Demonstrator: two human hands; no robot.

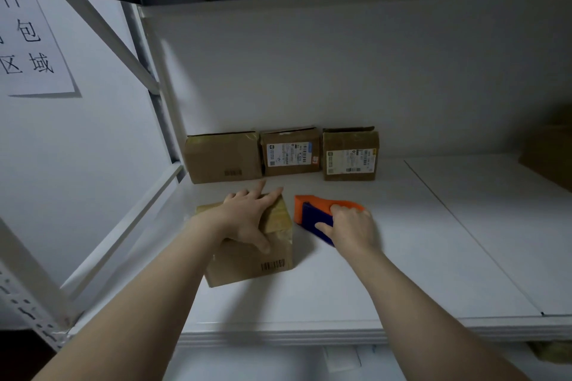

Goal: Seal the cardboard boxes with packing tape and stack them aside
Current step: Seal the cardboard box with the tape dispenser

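One cardboard box (250, 244), near the front left of the white shelf (402, 257), taped along its top, barcode on the side facing me. My left hand (247, 219) lies flat on its top, fingers spread, thumb down the near face. One tape dispenser (322, 216), orange and blue, just right of that box and apart from it; my right hand (353, 227) is closed around it, fingers curled over the top, thumb on the blue side. Three more boxes in a row against the back wall: a plain box (224, 158) on the left, a middle box (291, 153) and a right box (349, 155), each of these two with one printed label. One paper sign (31, 40) hangs at upper left. One further brown box (548, 151), partly seen, at the right edge.
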